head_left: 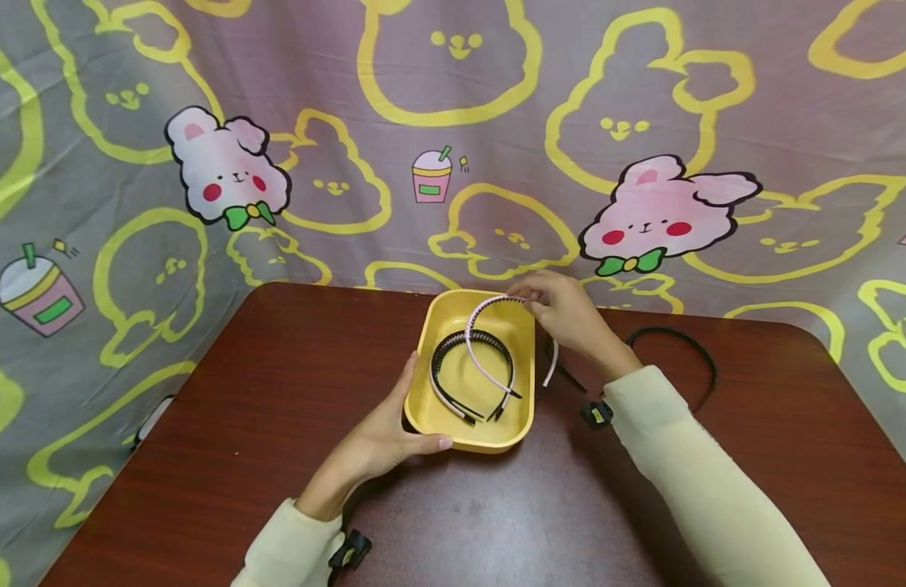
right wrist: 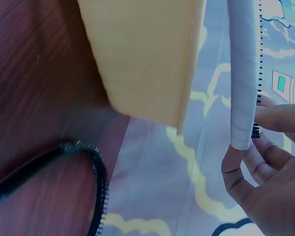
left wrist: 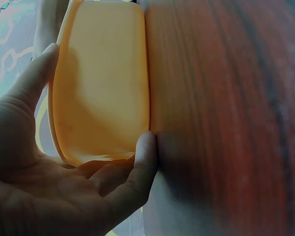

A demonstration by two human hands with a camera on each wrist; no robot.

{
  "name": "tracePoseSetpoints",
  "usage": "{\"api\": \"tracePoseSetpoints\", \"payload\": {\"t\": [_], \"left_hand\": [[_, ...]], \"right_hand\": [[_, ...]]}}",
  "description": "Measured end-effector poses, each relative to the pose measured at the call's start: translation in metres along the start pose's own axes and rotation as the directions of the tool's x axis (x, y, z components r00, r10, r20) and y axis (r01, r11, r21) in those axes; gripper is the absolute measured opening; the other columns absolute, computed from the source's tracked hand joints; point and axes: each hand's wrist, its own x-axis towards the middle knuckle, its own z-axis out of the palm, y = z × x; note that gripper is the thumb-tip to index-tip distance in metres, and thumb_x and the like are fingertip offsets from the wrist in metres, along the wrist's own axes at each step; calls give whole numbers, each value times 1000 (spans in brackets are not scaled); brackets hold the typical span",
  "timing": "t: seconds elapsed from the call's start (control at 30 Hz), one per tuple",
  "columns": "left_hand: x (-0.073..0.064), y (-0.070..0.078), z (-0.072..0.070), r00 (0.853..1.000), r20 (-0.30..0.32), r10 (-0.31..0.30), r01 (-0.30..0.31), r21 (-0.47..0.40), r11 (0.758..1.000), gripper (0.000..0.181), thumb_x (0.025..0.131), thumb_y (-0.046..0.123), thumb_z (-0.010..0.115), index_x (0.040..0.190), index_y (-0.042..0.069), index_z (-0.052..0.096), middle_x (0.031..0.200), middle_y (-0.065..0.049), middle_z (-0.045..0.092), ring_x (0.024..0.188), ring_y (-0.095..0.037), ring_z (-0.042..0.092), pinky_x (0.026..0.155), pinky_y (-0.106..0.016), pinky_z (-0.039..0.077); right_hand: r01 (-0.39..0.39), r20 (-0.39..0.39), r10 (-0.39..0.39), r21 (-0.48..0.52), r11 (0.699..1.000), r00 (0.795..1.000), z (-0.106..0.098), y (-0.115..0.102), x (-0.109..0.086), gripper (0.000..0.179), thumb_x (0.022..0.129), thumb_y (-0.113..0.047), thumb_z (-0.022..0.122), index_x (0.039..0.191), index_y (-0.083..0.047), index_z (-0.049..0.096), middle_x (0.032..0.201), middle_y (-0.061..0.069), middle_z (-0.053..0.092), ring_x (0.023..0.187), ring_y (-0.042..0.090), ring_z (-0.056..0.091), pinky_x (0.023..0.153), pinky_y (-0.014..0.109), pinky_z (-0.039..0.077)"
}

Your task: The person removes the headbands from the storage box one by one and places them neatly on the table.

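My left hand [head_left: 382, 436] grips the near-left corner of a yellow plastic bin [head_left: 470, 447], its thumb along the near rim. In the left wrist view the bin's smooth outer wall [left wrist: 103, 73] lies between thumb and fingers. My right hand [head_left: 566, 314] pinches a pale pink toothed headband [head_left: 476, 346], also seen edge-on as a pale band [right wrist: 243, 73] in the right wrist view. The held headband hangs over the bin, one end inside and the other outside its right rim. Beneath it, several black and pale headbands [head_left: 441, 350] lie nested in the bin.
On the dark red-brown table [head_left: 276, 391], a black headband [head_left: 709, 359] lies to the right, partly hidden by the right forearm. In the right wrist view a toothed black headband [right wrist: 101, 172] shows beside the bin. A patterned curtain [head_left: 313, 73] hangs behind the table.
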Motion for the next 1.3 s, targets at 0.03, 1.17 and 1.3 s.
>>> {"api": "tracePoseSetpoints", "payload": {"t": [0.03,1.17,1.3], "left_hand": [[0,0,0,1000,-1,-1,1,1,1000,130,81,27,93,170,25,-2,177,-10,11,160,-36,21,129,-59,18],[-2,0,0,1000,2,9,-9,-8,1000,130,81,26,93,170,25,-2,177,-11,12,160,-36,21,129,-59,18],[-1,0,0,1000,3,10,-10,-8,1000,131,80,26,93,170,25,-2,176,-12,13,160,-37,22,129,-60,18]], "right_hand": [[0,-6,0,-4,1000,1000,-1,2,-1,30,98,8,59,116,-5,79,113,15,73,97,29,64,84,41,52],[-138,-134,122,-115,984,983,-81,73,-75,27,100,3,60,117,-7,78,117,17,74,94,14,57,74,11,42],[-150,-157,130,-121,981,979,-88,83,-84,26,99,4,60,116,-5,78,111,17,74,92,0,54,77,3,39]]}}
